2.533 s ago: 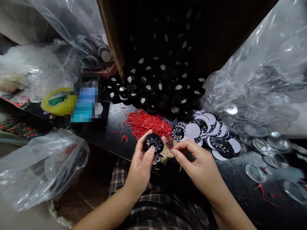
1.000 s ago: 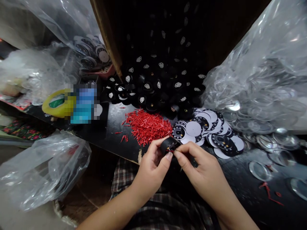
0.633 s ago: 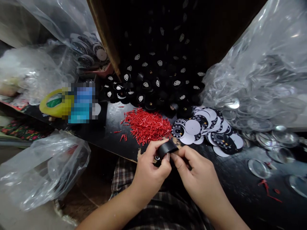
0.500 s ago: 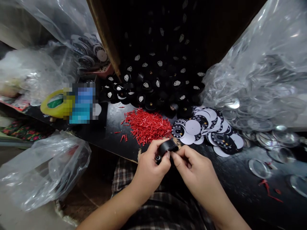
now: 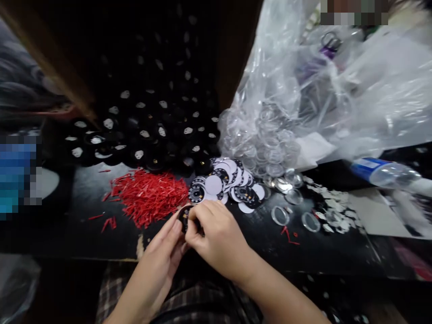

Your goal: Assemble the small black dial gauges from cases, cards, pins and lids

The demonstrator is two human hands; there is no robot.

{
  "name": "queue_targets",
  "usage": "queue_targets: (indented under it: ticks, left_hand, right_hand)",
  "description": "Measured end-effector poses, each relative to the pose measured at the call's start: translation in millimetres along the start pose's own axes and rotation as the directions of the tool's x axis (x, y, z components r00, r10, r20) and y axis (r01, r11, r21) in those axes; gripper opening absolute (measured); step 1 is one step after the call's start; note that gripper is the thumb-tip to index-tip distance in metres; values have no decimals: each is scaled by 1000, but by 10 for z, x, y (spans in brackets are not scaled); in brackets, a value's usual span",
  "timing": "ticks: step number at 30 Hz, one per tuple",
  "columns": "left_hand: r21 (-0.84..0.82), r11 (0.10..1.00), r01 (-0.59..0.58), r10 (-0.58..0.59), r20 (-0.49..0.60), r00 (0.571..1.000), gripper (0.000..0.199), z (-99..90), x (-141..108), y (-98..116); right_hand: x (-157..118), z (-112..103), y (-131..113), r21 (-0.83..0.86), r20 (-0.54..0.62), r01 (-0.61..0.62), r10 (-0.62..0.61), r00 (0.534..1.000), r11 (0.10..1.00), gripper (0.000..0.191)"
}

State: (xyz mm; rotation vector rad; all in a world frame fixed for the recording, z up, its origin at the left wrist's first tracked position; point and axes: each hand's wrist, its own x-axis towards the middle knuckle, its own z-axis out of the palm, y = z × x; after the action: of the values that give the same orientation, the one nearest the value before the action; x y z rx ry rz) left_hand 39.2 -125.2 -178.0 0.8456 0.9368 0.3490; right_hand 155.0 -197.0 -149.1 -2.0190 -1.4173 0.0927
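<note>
My left hand [image 5: 164,256] is wrapped around a small round black gauge body [image 5: 183,215], its printed dial face turned up. Over the dial, my right hand [image 5: 216,234] is closed in a pinch; its fingertips hide what, if anything, they hold. Just beyond the hands lies a heap of thin red pointers [image 5: 148,198]. To its right, round dial discs [image 5: 213,184] are spread in an overlapping pile, some white side up and some black printed side up.
Many black round housings [image 5: 162,132] fill a dark box behind the pointers. Clear round covers [image 5: 270,153] spill from plastic bags [image 5: 337,99] at the right. Loose clear rings [image 5: 280,216], red scraps [image 5: 289,236], small white pieces [image 5: 337,211] and a plastic bottle [image 5: 384,172] lie farther right.
My view has swung to the right. The black gauge body, earlier held on its side, now shows its dial face upward. My right hand has moved from beside it to over it.
</note>
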Motion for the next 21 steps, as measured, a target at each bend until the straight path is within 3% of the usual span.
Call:
queue_targets:
  ticks: [2, 4, 6, 8, 9, 11, 13, 15, 17, 21]
  left_hand:
    - [43, 999, 11, -11, -6, 1000, 43, 45, 9, -32]
    - [210, 972, -108, 95, 68, 993, 45, 73, 8, -21]
    - [332, 923, -194, 142, 174, 974, 46, 74, 10, 10]
    - [321, 928, -188, 132, 188, 973, 44, 48, 27, 30]
    - [280, 946, -165, 119, 173, 978, 44, 29, 41, 30]
    - [192, 973, -127, 102, 133, 986, 45, -1, 76, 12]
    - [158, 982, -101, 80, 134, 988, 46, -3, 105, -22]
    - [152, 986, -73, 46, 173, 984, 45, 35, 115, -56]
    - [130, 991, -40, 14, 199, 980, 43, 102, 100, -83]
    - [-103, 994, 34, -14, 184, 983, 41, 254, 31, -112]
  right_hand:
    - [16, -57, -10, 71, 19, -129, 128, 992, 989, 10]
    - [-12, -155, 23, 157, 88, -238, 226, 970, 959, 9]
    - [-113, -289, 152, 242, 178, -291, 252, 951, 926, 9]
    - [-300, -449, 398, 246, 176, -345, 309, 935, 906, 13]
    - [-421, -534, 553, 186, 97, -406, 395, 914, 895, 16]
    - [-688, -699, 871, -87, -90, -556, 549, 831, 827, 21]
    - [-927, -823, 1128, -315, -167, -615, 596, 786, 723, 24]
    - [-1069, -876, 1267, -392, -149, -596, 591, 792, 700, 19]
    - [-1079, -856, 1269, -367, -116, -567, 569, 814, 737, 16]
    - [-829, -652, 910, -145, -64, -480, 476, 877, 865, 13]
